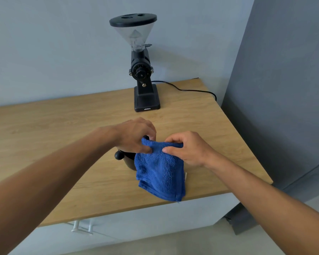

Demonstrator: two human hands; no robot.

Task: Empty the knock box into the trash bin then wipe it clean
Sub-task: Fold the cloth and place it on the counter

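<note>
A blue terry cloth (160, 170) hangs folded above the wooden counter (53, 137), held by its top edge. My left hand (134, 135) pinches its left corner and my right hand (188, 148) pinches its right corner. Behind the cloth and under my left hand stands the black knock box (126, 161); only its left side and the round end of its bar (119, 155) show. The inside of the box is hidden. No trash bin is in view.
A black coffee grinder (143, 70) with a clear hopper stands at the back of the counter, its cord (188, 90) trailing right to the counter edge. A grey wall panel (284, 89) rises on the right. White cabinet fronts with a handle (82, 227) sit below the counter.
</note>
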